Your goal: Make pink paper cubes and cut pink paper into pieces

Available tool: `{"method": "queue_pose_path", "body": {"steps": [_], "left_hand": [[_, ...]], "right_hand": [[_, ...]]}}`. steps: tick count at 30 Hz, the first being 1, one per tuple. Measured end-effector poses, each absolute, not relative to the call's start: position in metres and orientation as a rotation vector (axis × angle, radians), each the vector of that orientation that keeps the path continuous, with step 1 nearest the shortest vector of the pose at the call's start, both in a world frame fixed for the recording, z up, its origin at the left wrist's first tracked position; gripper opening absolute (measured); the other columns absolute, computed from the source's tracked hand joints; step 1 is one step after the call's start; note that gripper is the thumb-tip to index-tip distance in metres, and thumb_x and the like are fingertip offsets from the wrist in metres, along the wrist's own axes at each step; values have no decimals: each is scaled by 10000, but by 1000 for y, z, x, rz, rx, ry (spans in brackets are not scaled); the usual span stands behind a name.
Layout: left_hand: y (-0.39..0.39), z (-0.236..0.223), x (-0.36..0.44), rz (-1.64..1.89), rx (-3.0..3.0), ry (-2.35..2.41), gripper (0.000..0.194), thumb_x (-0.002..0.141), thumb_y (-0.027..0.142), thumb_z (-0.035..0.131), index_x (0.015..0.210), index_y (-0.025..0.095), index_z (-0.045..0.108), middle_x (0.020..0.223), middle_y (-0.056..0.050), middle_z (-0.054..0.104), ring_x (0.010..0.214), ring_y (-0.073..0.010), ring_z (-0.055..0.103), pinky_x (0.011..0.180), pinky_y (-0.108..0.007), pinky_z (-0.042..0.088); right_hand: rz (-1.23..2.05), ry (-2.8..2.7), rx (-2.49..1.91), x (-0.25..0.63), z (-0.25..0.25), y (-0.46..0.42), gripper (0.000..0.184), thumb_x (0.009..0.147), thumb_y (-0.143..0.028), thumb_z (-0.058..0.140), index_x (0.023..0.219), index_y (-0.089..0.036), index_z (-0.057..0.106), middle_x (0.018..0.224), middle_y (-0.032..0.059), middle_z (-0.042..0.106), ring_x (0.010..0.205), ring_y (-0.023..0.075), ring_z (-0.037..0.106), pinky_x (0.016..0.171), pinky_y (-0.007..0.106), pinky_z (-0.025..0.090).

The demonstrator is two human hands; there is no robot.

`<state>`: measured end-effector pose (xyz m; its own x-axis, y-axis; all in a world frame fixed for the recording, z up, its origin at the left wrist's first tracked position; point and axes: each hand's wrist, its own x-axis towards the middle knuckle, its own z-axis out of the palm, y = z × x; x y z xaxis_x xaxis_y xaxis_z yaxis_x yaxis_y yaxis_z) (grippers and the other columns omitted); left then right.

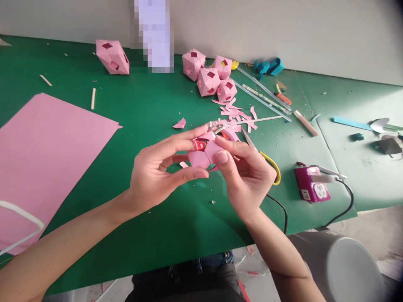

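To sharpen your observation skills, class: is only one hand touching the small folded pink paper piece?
No, the left hand and the right hand both have fingers on the folded pink paper piece.

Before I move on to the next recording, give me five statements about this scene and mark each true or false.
1. The left hand and right hand both hold one pink paper piece. True.
2. The yellow-handled scissors are in the left hand. False: they show past the right hand, partly hidden by it.
3. Four pink faceted shapes sit in a cluster. True.
4. The large pink sheet lies on the right side of the view. False: it lies on the left.
5. A magenta socket box rests on the green table. True.
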<state>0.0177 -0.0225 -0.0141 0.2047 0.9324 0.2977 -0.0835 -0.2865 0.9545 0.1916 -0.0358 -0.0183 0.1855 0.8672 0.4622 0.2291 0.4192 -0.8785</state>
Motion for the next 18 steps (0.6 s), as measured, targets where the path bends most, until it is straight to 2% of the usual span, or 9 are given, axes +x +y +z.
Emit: {"method": "queue_pose_path", "body": {"steps": [7, 12, 18], "left_hand": [[-21, -13, 18, 1264, 1448, 825, 311, 810, 275, 902, 1103, 291, 796, 1422, -35, 709, 1366, -338, 644, 1064, -494, 642], [-19, -17, 16, 1278, 1503, 783, 405, 808, 229, 900, 1180, 326, 772, 1447, -25, 692, 1387, -335, 628, 994, -478, 678], [-20, -19, 15, 1249, 1508, 770, 374, 844, 206, 863, 1183, 324, 757, 1469, -26, 676, 1389, -334, 627, 987, -461, 684]], "right_hand": [[601, -1363, -1116, 194, -19, -35, 199, 908, -426, 795, 1073, -319, 827, 962, 39, 826, 759, 195, 740, 560, 346, 596], [600, -1351, -1090, 195, -17, -35, 184, 909, -405, 800, 1076, -333, 827, 967, 25, 832, 773, 190, 745, 589, 345, 603], [619, -1312, -1156, 196, -13, -36, 152, 969, -419, 727, 1060, -337, 816, 1029, 17, 842, 781, 184, 757, 653, 360, 635]]}}
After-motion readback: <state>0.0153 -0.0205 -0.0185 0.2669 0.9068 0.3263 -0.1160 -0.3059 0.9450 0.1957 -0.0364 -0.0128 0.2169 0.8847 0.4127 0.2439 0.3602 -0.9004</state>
